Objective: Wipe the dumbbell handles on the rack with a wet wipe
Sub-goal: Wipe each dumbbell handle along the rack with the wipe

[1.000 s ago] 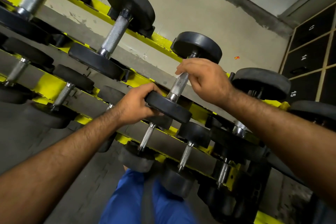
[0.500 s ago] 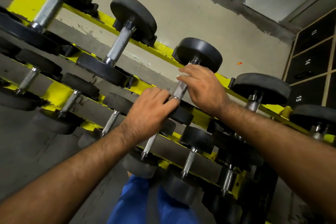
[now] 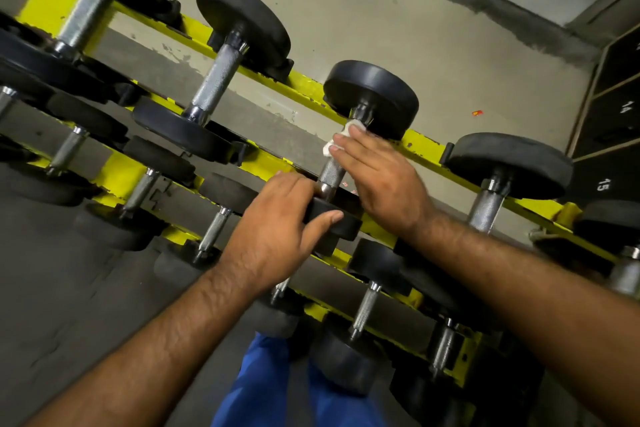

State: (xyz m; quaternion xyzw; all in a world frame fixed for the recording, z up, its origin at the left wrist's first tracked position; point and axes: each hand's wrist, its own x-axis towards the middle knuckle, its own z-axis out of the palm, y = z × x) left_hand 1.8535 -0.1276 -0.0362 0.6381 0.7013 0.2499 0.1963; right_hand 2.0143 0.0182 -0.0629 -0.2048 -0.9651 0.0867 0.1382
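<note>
Head view shows the dumbbell handle (image 3: 331,172), a knurled steel bar, lying across the top tier of the yellow rack (image 3: 304,83), third dumbbell from the left in that row, with its far weight plate (image 3: 372,97) up by the rear rail and its near weight plate (image 3: 332,218) toward the person. A white wet wipe (image 3: 341,139) sits bunched at the upper end of the handle, just under the far plate. The right hand (image 3: 381,180) lies over the handle with its fingers (image 3: 349,140) fairly straight, pressing the wipe against the bar; whether the thumb wraps underneath cannot be told. The left hand (image 3: 277,239) grips the near plate, fingers curled over its top and thumb along its rim, steadying the dumbbell. Neighbouring dumbbells rest on either side, smaller ones fill the lower tiers, and numbered black lockers (image 3: 613,121) stand at the right past the grey floor (image 3: 415,21). The likely risks: with the wipe only pressed from above, the underside of the knurling may be missed unless the hand turns round the bar; the wipe could snag on the rough knurl and tear or slip from under the flat fingers; and a hard stroke could roll the dumbbell in its cradle if the left hand loosens.
</note>
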